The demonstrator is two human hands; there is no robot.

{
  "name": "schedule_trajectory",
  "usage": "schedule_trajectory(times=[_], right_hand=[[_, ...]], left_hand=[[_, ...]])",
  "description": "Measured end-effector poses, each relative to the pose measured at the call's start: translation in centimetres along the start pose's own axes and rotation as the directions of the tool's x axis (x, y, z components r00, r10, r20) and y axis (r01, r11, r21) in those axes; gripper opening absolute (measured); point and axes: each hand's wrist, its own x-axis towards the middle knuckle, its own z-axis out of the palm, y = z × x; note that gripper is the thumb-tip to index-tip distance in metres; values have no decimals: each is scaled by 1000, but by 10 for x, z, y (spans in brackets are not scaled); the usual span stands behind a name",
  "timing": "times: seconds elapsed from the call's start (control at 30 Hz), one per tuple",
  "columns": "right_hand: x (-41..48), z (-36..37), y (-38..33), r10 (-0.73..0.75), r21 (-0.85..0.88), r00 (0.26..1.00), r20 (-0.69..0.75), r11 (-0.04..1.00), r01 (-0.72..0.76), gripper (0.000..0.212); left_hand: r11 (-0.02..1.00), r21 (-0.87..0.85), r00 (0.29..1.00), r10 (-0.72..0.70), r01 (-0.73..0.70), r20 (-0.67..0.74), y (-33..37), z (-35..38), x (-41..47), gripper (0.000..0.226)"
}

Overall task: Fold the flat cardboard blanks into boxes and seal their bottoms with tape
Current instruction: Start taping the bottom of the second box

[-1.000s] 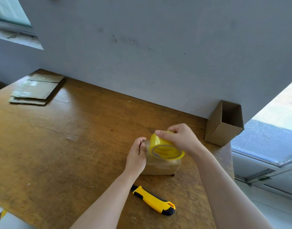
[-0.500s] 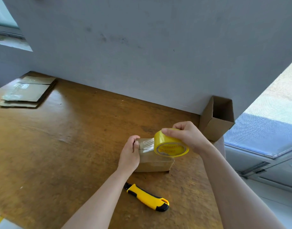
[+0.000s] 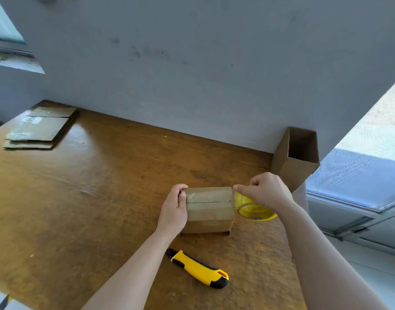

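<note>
Your right hand (image 3: 268, 191) is gripping the tape (image 3: 254, 210) just right of the box (image 3: 208, 205); your left hand (image 3: 174, 209) is clasping the box's left end, knife (image 3: 198, 268) lying nearer you.

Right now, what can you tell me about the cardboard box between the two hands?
The box is small, of plain brown cardboard, and rests on the wooden table with its closed flaps facing up. The two flaps meet in a seam running left to right, and a glossy strip of clear tape lies along it. The left hand grips its left end, fingers curled over the edge. At its right edge the right hand holds the yellow tape roll.
</note>
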Motion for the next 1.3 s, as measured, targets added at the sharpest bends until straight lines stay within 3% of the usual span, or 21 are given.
schedule_trajectory(times=[0.4,0.53,0.63,0.7,0.73,0.8,0.87,1.07,1.17,1.3], right_hand=[[7,30,20,52,109,997,62,992,-58,58],[6,38,22,69,119,997,45,990,-73,61],[0,39,16,87,102,996,31,991,-90,58],[-7,44,8,112,66,994,2,992,-112,58],[-11,48,4,134,39,991,-12,990,-134,56],[-19,55,-4,203,8,979,-37,979,-203,53],[-24,60,-10,243,23,969,-40,970,-243,53],[-32,72,-30,212,162,977,10,964,-210,50],[-39,76,-37,134,251,987,90,956,-153,36],[-49,87,-48,-34,302,972,232,953,-39,27]], left_hand=[[999,-40,1000,-25,25,3,-2,1,-1,33],[988,-107,992,-109,115,56,-2,0,6,27],[988,-113,989,-90,103,115,0,-7,19,22],[998,-15,993,-66,67,100,4,-12,28,32],[991,131,999,-39,34,34,7,-14,32,40],[883,470,987,75,0,-140,16,-16,34,48],[784,619,969,189,-50,-162,28,-15,27,43],[651,746,990,82,-141,115,26,-4,18,68],[654,705,961,153,-274,231,11,-25,40,63],[657,671,938,210,-344,276,-15,-50,48,76]])
